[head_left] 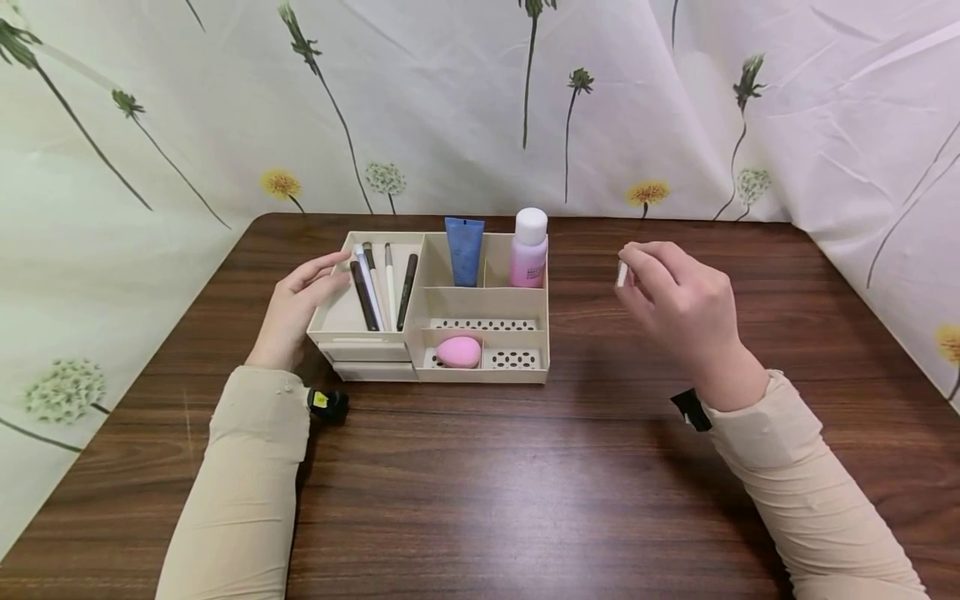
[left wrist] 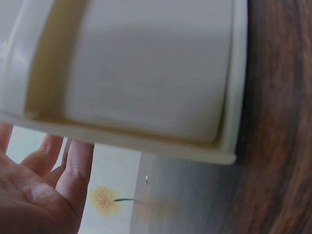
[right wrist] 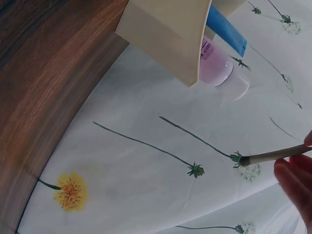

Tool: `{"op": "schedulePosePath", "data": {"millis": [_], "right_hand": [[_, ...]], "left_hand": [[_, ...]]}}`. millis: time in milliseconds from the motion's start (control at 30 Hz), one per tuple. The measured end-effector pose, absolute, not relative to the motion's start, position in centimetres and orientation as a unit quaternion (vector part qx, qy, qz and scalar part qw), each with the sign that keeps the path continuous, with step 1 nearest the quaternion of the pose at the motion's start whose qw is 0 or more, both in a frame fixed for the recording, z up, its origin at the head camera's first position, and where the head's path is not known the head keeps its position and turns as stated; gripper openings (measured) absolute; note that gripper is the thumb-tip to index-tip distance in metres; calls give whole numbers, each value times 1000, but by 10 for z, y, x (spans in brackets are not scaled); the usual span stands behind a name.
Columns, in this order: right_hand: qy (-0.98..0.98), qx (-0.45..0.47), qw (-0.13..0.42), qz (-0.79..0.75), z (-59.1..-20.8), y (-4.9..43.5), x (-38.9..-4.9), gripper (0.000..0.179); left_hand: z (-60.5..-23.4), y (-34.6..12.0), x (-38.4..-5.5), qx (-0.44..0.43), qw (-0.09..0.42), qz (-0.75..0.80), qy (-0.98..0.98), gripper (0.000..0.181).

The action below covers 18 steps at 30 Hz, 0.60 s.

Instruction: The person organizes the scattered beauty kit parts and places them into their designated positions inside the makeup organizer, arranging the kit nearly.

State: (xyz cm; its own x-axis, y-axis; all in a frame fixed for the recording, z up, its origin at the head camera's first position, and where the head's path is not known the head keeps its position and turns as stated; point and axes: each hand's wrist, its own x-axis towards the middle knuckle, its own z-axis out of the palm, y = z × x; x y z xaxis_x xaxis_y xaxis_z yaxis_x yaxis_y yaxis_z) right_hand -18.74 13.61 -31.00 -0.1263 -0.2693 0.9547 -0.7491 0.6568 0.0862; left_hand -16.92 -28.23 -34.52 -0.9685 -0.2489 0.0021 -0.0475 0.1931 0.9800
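A cream desk organizer (head_left: 411, 358) stands on the table. My left hand (head_left: 296, 308) is at its left side, fingers extended and touching the wall by the rim; in the left wrist view the fingertips pass behind the organizer's edge. To the right of the organizer, above the table, my right hand (head_left: 678, 304) pinches a slim pale stick with a dark end (right wrist: 273, 155); its exact kind is unclear. Inside the organizer are makeup brushes (head_left: 389, 283), dark pens (head_left: 407, 292), a blue tube (head_left: 465, 254), a pink bottle with a white cap (head_left: 529, 254) and a pink makeup sponge (head_left: 459, 352).
Two small drawers (head_left: 375, 371) sit under the organizer's left part. Its front-right sections have dotted bases. A dark wooden table (head_left: 480, 483) spreads around it, and a white floral cloth (head_left: 465, 100) hangs behind.
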Motion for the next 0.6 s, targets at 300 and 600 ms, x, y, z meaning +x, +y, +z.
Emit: {"op": "schedulePosePath", "data": {"millis": [300, 600], "right_hand": [[-645, 416, 587, 258, -311, 120, -179, 11], [-617, 523, 536, 242, -315, 102, -174, 17]], "left_hand": [[-343, -285, -167, 92, 70, -645, -756, 43], [-343, -283, -167, 95, 68, -616, -779, 44]]}}
